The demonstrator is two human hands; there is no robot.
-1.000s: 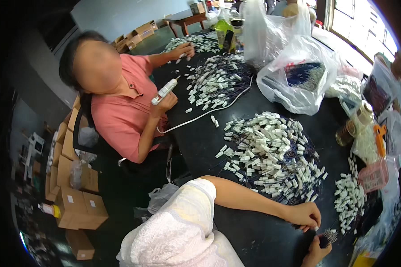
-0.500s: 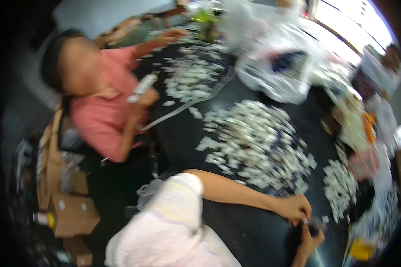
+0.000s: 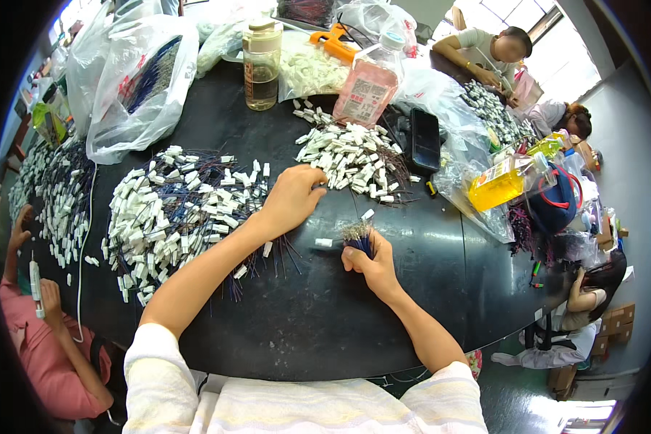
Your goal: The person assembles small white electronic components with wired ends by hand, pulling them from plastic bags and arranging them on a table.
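My right hand (image 3: 372, 262) is closed around a small bundle of blue wires (image 3: 356, 237), bare ends fanned upward, held just above the black tabletop (image 3: 441, 253). One loose white connector (image 3: 324, 243) lies just to the left of that bundle. My left hand (image 3: 291, 199) reaches forward, fingers curled down and part-closed at the near edge of the small pile of white connectors (image 3: 347, 155); I cannot tell whether it has one pinched yet.

Progress, as I judge it: the bundle in my right hand is thin, only a few wires gathered. The large heap of wired connectors (image 3: 181, 210) lies left of my left forearm, wires tangled beneath it. Which heap is finished work and which is stock, I cannot tell from here. Both heaps are big, so much handling seems left.

Beyond my left hand: a clear jar (image 3: 261, 65), a pink bottle (image 3: 369, 87), a dark phone (image 3: 424, 139). Far right of my right hand, a yellow bottle (image 3: 499, 182) in plastic.
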